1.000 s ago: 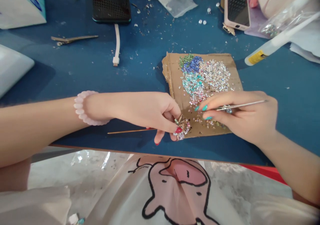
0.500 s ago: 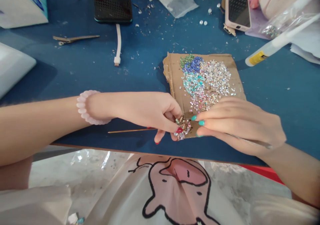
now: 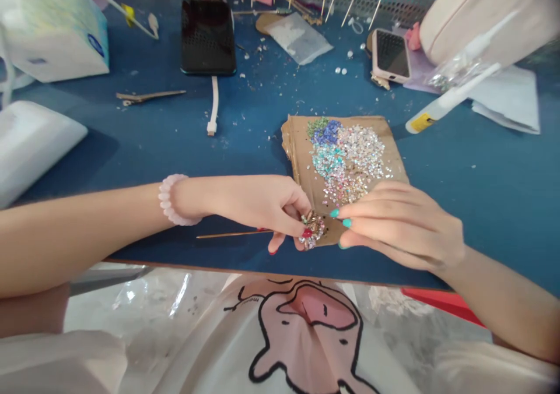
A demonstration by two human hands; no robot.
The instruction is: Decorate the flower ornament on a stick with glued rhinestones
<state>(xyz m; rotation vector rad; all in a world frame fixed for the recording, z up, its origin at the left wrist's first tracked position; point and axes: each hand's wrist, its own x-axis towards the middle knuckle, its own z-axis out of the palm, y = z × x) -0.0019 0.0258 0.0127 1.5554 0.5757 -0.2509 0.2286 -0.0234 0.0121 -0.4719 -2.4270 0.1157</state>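
Note:
My left hand (image 3: 271,210), red-nailed, pinches a small round ornament (image 3: 315,231) crusted with sparkling stones. A thin stick (image 3: 231,234) runs out leftward from behind those fingers. Just right of the ornament is my right hand (image 3: 402,225), with turquoise nails and its fingers closed around slim metal tweezers (image 3: 431,260), mostly hidden by the hand. Both hands are over the near edge of a cardboard piece (image 3: 301,166). Loose rhinestones (image 3: 361,149) lie on it in green, blue, turquoise, pink and clear patches.
A black phone (image 3: 208,38), a white cable (image 3: 213,105) and a metal clip (image 3: 151,96) lie at the back left. Further right are a plastic bag (image 3: 300,37), a small pink-framed device (image 3: 391,56) and a white glue tube (image 3: 450,99). A tissue box (image 3: 56,32) stands far left.
The view has tilted up, showing more of the table's back. Less of the tweezers shows in my right hand. My left hand keeps its hold on the ornament.

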